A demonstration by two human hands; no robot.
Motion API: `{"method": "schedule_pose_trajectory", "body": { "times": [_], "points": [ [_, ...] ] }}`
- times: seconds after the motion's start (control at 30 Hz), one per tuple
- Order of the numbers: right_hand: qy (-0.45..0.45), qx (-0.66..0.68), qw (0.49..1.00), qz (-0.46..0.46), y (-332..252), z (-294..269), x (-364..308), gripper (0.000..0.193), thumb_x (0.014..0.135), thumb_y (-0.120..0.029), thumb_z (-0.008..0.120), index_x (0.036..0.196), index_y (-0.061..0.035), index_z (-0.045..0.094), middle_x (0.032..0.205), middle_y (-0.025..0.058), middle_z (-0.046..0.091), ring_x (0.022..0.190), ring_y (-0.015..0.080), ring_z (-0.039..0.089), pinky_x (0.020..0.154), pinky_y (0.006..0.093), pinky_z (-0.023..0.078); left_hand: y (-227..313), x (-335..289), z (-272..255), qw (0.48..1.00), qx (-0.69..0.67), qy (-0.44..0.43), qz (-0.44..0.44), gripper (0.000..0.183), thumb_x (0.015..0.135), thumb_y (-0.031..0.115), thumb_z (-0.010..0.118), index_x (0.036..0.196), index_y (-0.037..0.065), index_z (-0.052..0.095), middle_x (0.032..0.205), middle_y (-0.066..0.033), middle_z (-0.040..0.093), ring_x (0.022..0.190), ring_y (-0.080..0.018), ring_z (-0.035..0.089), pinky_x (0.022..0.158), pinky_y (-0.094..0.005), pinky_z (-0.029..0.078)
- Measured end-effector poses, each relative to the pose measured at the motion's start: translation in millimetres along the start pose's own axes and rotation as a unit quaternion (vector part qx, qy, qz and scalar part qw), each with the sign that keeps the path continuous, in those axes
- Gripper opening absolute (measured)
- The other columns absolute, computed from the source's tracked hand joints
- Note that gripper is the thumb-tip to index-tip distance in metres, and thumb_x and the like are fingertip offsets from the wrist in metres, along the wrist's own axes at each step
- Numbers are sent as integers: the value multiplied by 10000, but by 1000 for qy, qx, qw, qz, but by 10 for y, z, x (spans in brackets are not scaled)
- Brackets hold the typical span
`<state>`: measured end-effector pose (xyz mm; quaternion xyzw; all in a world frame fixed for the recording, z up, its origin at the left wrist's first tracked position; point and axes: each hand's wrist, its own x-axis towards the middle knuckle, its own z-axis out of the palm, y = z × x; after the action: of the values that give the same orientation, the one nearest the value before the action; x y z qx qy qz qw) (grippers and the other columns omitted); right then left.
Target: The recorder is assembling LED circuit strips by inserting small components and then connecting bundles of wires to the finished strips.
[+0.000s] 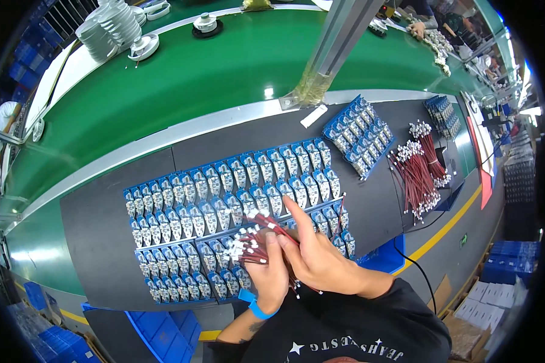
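Note:
In front of my chest, my left hand (269, 275) is closed round a bundle of dark red connector wires (257, 247), whose white plugs fan out to the left. A blue band circles that wrist. My right hand (321, 260) meets it from the right, thumb against the wires and index finger stretched upward. A few red wires with white plugs (260, 215) stick out from between its fingers. Both hands are above panels of small blue circuit boards (209, 184), laid in rows on the dark grey worktop (97, 230). The wires' lower ends are partly hidden by my hands.
More board panels (358, 136) sit at the right, beside piles of red wires (415, 181). A metal post (333, 54) rises at the worktop's far edge, before a green conveyor belt (224, 78). White round parts (106, 30) are stacked far left. Blue bins (163, 330) stand below.

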<state>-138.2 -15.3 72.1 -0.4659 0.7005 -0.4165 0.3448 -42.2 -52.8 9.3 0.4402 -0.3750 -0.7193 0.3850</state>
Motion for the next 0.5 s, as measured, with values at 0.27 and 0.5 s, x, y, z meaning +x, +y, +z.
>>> {"method": "schedule_pose_trajectory", "body": {
  "times": [0.27, 0.5],
  "points": [
    [-113, -177, 978, -13, -76, -102, 60, 616, 938, -149, 498, 1429, 64, 193, 600, 196, 599, 460, 359, 579, 458, 454, 444, 87, -26, 34, 988, -123, 68, -70, 306, 1024, 262, 409, 1003, 5, 571, 901, -41, 615, 769, -96, 582, 647, -256, 467],
    [-155, -174, 972, -38, 4, -157, 100, 670, 897, -164, 563, 1432, 54, 223, 836, 236, 646, 609, 359, 645, 526, 432, 498, 88, 35, 106, 999, -36, 32, -19, 259, 1011, 249, 458, 1050, 5, 533, 904, -42, 573, 769, -79, 525, 655, -250, 438]
  ]
}}
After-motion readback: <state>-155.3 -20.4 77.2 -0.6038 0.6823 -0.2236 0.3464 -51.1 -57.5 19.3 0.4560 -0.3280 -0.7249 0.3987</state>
